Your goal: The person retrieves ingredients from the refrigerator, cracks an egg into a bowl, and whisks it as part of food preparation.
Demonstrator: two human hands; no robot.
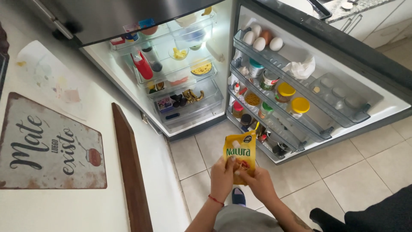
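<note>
Both hands hold a yellow sauce pouch (239, 151) upright in front of an open fridge. My left hand (222, 175), with a red thread round the wrist, grips the pouch's lower left side. Fingers of my right hand (258, 183) pinch its lower right corner. The pouch hangs over the tiled floor, just below the fridge door's lowest shelf (274, 146).
The open fridge door (300, 81) holds several eggs (262, 39), jars with yellow lids (292, 99) and cans. Inside the fridge are a red bottle (142, 65), bowls and drawers. A white wall with a metal sign (47, 146) and a wooden board (131, 167) lies at left.
</note>
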